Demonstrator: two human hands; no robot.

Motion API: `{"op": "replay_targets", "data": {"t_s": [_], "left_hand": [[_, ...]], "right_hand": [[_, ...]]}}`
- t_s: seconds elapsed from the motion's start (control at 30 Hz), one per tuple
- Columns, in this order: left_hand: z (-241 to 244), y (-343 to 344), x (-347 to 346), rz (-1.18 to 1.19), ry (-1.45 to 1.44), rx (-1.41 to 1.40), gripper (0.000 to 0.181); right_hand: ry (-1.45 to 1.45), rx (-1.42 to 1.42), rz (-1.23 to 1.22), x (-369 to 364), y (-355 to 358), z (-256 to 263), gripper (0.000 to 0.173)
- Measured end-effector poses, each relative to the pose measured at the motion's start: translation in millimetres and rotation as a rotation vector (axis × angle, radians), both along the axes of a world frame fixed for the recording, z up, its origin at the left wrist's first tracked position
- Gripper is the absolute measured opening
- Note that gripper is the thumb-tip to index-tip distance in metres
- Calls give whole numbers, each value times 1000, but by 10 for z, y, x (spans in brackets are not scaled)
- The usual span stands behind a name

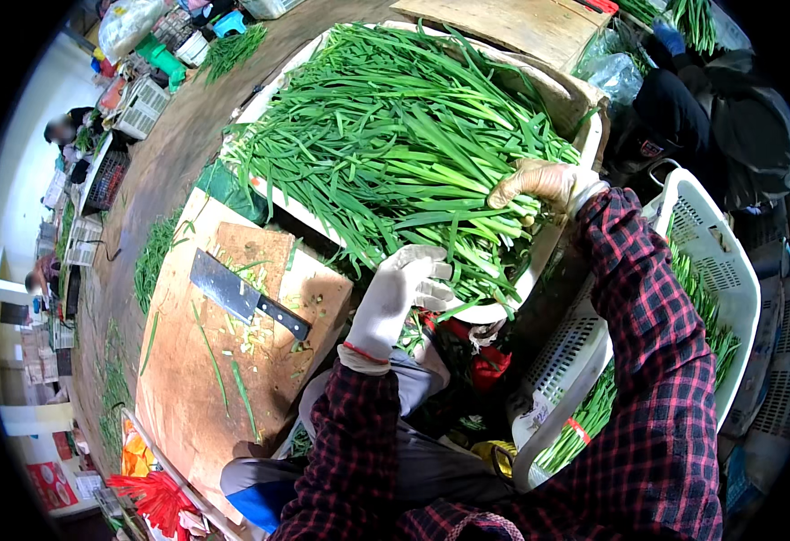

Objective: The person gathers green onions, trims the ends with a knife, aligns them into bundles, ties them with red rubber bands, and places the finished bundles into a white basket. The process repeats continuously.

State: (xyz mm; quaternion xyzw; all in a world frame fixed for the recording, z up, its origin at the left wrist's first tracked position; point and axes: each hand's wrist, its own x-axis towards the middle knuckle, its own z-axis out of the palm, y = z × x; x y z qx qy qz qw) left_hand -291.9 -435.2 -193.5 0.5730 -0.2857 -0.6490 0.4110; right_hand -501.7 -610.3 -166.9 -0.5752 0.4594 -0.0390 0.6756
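A large heap of garlic chives (381, 128) fills a white tub (588, 138) before me. My right hand (537, 184), in a stained glove, grips a bunch of the chives (462, 179) near its pale stem ends, over the tub's right side. At the tub's near rim is my left hand (405, 287), in a white glove. Its fingers are apart and curved beside some hanging leaves, with no bunch held in them. A cleaver (236, 291) with a black handle lies on a wooden board (192, 338) to the left, among chopped stem bits.
At my right stands a white perforated basket (719, 264) holding chives, some tied with a red band (577, 431). Red strips (155, 504) hang at the lower left. Another person's dark-clothed leg (672, 111) is at the upper right. Loose chives (158, 260) lie on the floor.
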Motion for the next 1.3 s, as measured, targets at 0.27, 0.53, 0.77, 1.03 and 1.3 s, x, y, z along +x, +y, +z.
{"op": "replay_targets", "data": {"t_s": [0.27, 0.53, 0.77, 1.03, 1.3], "left_hand": [[-76, -36, -203, 133, 307, 68, 41], [-268, -176, -262, 172, 525, 90, 16], [-43, -123, -235, 99, 361, -88, 24], [-95, -86, 83, 150, 333, -20, 32], [174, -36, 261, -201, 332, -217, 52]], "right_hand": [[-87, 131, 53, -3, -80, 16, 37], [371, -365, 298, 78, 183, -132, 142], [-190, -215, -4, 80, 357, -144, 92], [-148, 42, -23, 11, -96, 375, 30], [-108, -12, -95, -55, -99, 255, 34]]}}
